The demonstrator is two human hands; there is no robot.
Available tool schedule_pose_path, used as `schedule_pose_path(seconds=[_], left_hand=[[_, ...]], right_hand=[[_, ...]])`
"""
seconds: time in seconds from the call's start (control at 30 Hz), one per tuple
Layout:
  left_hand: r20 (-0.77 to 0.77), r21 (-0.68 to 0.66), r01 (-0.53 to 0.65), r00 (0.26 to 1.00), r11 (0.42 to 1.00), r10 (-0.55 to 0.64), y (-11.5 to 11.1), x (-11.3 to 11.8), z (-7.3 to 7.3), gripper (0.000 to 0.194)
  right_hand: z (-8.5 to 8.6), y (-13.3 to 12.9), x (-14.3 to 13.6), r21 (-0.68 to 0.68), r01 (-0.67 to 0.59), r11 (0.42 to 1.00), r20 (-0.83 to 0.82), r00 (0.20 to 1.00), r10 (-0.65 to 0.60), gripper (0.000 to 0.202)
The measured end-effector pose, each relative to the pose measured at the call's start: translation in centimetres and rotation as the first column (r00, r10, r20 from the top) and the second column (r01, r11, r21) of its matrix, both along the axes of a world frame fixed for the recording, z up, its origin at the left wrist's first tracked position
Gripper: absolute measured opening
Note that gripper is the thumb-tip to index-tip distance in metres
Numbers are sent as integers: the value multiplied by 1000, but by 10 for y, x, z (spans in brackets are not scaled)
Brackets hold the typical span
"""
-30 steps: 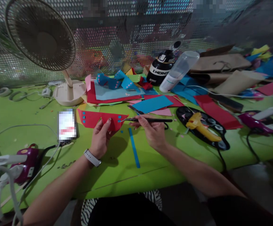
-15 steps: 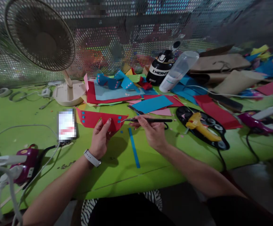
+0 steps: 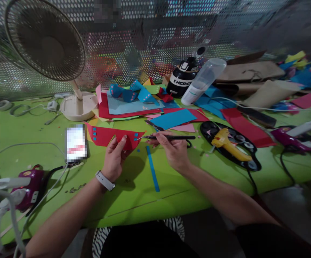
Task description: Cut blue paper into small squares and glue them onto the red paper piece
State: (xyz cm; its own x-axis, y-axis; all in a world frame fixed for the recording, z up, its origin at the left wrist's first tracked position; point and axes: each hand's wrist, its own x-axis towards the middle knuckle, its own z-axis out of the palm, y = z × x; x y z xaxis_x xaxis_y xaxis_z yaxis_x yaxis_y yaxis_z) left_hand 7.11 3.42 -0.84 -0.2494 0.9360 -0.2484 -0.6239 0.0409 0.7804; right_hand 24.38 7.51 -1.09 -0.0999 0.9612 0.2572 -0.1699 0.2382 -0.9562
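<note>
My left hand (image 3: 115, 157) pinches a red paper strip (image 3: 104, 136) between thumb and fingers, holding it up over the green table. Small blue squares (image 3: 94, 133) sit in a column near the strip's left end, and others lie near its right end. Black tweezers (image 3: 174, 137) with a thin tip are gripped in my right hand (image 3: 176, 152); the tip touches or nearly touches the squares at the right end. Behind that hand a dark blade (image 3: 154, 125) and a black loop show, perhaps scissors; whether they are held is hidden. A narrow blue paper strip (image 3: 152, 168) lies between my forearms.
A yellow glue gun (image 3: 232, 145) rests on a black tray at right. Coloured paper sheets (image 3: 175, 118), a black bottle (image 3: 180, 80) and a clear bottle (image 3: 203, 80) stand behind. A fan (image 3: 77, 107), a phone (image 3: 75, 143) and a purple power block (image 3: 28, 190) with cables are at left.
The red strip's left end has shifted very slightly left. Both hands and the tweezers stay almost where they were.
</note>
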Motion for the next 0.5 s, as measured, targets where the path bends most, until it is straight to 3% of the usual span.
schedule_pose_path(seconds=[0.5], left_hand=[[5,-7,-6,1000,1000,6,-1,0,0,31]], right_hand=[[-2,1,0,21,7,1000,-51,999,-6,18]])
